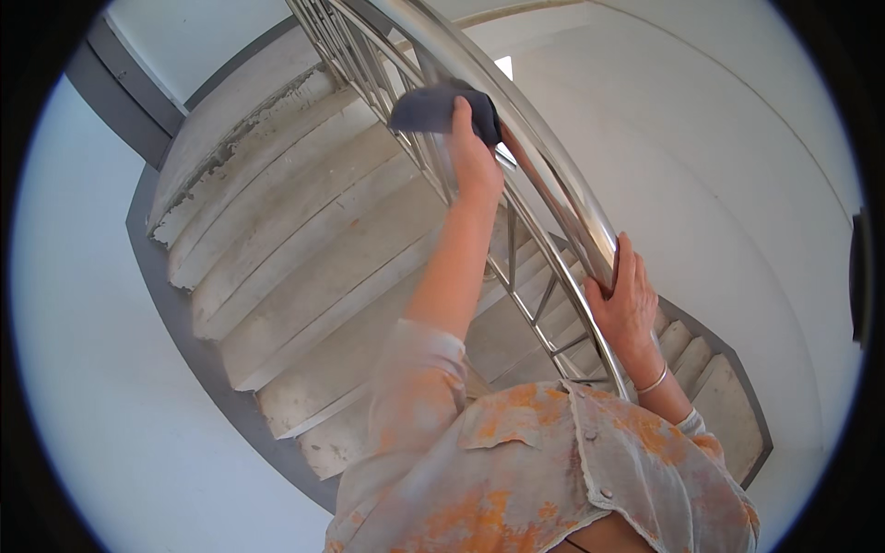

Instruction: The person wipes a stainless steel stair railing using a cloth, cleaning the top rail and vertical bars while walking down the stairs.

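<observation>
A wide polished metal handrail (pixel 553 155) curves from the upper middle down to the right in front of me. My left hand (pixel 478 162) holds a dark blue-grey cloth (pixel 430 110), thumb on top, at the near side of the upper rail. One end of the cloth hangs loose and looks slightly blurred. The fingers under the cloth are hidden. Lower down, my right hand (pixel 628 307) wraps over the same handrail, with the thumb on the near side and the fingers on the far side. A thin bracelet circles the right wrist.
Thinner metal balusters (pixel 511 252) and side rails run below the handrail. Worn concrete steps (pixel 304 235) descend on the near side, and lower steps (pixel 719 394) show at right. A grey skirting band (pixel 183 332) edges the white wall (pixel 90 311). A grey door (pixel 124 83) stands at upper left.
</observation>
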A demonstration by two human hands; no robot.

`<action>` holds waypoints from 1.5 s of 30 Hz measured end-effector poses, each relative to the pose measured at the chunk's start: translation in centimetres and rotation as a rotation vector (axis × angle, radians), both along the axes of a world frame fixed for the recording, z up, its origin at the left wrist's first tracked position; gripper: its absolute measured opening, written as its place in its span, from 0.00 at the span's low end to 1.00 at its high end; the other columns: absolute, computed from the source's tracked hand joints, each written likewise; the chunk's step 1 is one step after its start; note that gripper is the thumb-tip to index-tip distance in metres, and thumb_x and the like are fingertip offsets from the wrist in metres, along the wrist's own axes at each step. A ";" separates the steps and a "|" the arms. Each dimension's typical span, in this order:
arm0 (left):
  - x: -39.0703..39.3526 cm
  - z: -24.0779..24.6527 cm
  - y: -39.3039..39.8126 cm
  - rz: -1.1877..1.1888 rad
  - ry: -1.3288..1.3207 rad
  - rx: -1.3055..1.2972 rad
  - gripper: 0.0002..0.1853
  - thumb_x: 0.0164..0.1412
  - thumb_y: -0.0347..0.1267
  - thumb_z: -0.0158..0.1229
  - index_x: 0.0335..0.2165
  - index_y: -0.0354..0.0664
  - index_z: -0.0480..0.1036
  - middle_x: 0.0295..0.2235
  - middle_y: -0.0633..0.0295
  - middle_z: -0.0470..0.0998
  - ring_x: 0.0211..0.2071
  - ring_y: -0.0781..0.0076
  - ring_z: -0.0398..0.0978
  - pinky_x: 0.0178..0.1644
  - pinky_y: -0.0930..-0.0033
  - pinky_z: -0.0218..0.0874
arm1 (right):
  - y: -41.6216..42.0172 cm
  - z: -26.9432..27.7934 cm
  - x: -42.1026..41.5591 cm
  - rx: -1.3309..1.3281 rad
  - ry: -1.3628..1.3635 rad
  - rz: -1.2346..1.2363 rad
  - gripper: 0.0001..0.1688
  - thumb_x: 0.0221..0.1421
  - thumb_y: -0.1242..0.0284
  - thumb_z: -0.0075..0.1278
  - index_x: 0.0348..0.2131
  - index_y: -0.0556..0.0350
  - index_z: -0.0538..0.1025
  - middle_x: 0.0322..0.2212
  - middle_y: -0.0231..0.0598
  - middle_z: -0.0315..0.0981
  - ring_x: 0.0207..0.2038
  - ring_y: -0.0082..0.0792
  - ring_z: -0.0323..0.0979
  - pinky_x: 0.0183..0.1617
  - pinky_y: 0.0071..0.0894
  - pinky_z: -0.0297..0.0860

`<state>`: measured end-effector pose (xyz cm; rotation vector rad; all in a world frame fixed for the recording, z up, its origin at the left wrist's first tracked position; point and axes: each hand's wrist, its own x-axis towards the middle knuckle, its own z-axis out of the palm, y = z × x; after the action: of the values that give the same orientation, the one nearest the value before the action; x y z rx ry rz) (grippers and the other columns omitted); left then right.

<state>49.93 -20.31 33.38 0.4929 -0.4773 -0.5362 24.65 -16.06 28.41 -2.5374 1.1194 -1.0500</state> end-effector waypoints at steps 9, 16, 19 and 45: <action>-7.1 -2.5 2.6 0.360 -0.430 0.414 0.23 0.61 0.42 0.46 0.47 0.35 0.61 0.47 0.54 0.64 0.50 0.64 0.60 0.55 0.65 0.50 | 0.0 0.2 -0.2 -0.023 0.014 -0.007 0.42 0.39 0.71 0.56 0.52 0.64 0.56 0.38 0.46 0.65 0.38 0.44 0.67 0.38 0.38 0.66; -5.6 0.3 1.6 0.881 -1.353 0.352 0.27 0.43 0.28 0.53 0.46 0.31 0.62 0.51 0.40 0.55 0.54 0.40 0.50 0.59 0.50 0.38 | -0.1 0.5 -0.6 0.001 -0.001 0.014 0.41 0.38 0.72 0.56 0.52 0.64 0.57 0.38 0.45 0.65 0.38 0.44 0.66 0.38 0.37 0.66; -2.4 1.9 0.6 0.934 -1.455 0.428 0.29 0.43 0.24 0.49 0.48 0.29 0.58 0.52 0.35 0.52 0.54 0.36 0.48 0.57 0.45 0.40 | -0.2 0.5 -0.6 -0.024 -0.038 0.030 0.41 0.38 0.72 0.56 0.51 0.64 0.57 0.38 0.45 0.65 0.38 0.44 0.67 0.38 0.37 0.66; -14.7 -8.4 5.5 0.039 -0.206 0.446 0.23 0.61 0.44 0.46 0.44 0.33 0.63 0.43 0.61 0.66 0.43 0.75 0.62 0.49 0.72 0.54 | -0.3 0.2 -0.3 -0.003 -0.040 0.016 0.41 0.38 0.72 0.55 0.52 0.64 0.57 0.39 0.47 0.65 0.39 0.45 0.66 0.40 0.38 0.65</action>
<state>35.20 -14.83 24.94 0.9892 -0.5447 -0.5583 24.30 -16.38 28.56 -2.5120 1.0859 -1.0938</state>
